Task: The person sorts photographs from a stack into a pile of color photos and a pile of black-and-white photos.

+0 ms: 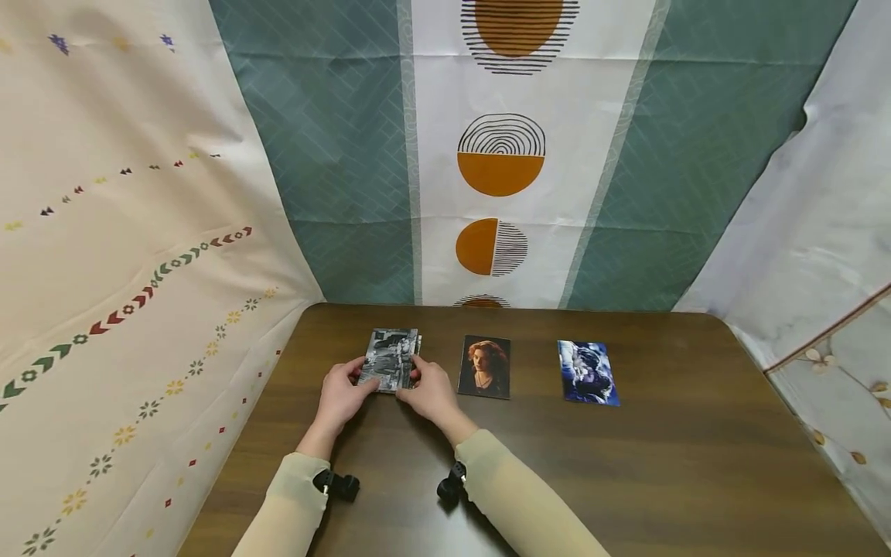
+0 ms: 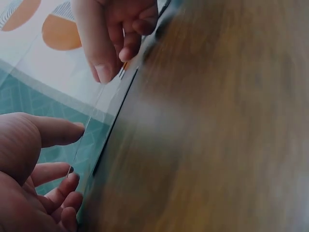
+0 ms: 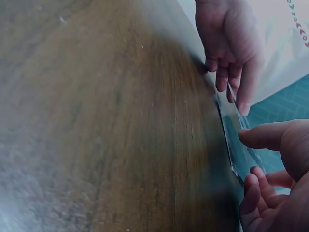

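Sleeves (image 1: 518, 491), hands (image 1: 433, 394) on monochrome card (image 1: 388, 360)

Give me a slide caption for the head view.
Left hand and right hand hold a grey picture card at the table, left of a portrait card and a blue card.

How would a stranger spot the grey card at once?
Toward the far side of the brown table, the left hand and right hand hold the grey card. It is leftmost and black-and-white, unlike the red-haired portrait and blue card.
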`<state>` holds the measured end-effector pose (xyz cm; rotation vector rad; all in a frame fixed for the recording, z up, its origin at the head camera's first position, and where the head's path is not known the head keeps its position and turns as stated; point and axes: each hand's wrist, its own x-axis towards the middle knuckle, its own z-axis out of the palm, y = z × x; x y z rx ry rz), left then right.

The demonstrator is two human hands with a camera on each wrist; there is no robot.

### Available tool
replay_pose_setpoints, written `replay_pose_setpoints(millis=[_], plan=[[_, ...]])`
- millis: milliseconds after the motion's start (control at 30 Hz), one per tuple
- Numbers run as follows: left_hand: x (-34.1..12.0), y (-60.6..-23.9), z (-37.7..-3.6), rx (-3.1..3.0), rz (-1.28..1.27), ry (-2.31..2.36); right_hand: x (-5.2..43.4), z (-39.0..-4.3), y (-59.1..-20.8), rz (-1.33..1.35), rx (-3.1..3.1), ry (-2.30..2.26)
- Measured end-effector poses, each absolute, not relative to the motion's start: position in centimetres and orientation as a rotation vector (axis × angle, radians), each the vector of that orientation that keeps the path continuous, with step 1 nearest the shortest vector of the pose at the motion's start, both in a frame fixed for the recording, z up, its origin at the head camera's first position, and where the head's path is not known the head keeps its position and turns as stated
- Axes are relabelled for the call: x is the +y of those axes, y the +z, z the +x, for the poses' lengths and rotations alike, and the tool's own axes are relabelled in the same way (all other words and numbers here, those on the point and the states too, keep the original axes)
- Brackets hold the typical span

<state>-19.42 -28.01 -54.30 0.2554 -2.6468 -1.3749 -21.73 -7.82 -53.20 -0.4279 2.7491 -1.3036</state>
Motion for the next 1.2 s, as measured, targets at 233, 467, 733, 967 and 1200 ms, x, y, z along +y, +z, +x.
replay_pose_setpoints(millis=[233, 467, 733, 967, 1200], plan=[[-28.05, -53.97, -19.91, -2.669, 0.274, -1.319, -8.18, -22.51, -52.97, -0.412, 2.782, -1.246], [-27.73, -53.91, -20.21, -2.731, 0.261, -1.258, -7.96, -22.62, -53.06, -0.375, 2.844, -1.154], [-27.41, -53.77, -20.18, -2.766, 0.266, -1.212, -7.93, -22.46, -53.32, -0.349, 2.856, -1.120], [-27.33, -53.79, -20.09, -2.783, 0.267, -1.198, -7.90, -22.51, -53.44, -0.352, 2.864, -1.090], [-27.41, -54.21, -20.17, -2.804, 0.258, -1.184, -7.70, -22.25, -53.49, -0.342, 2.840, -1.082]])
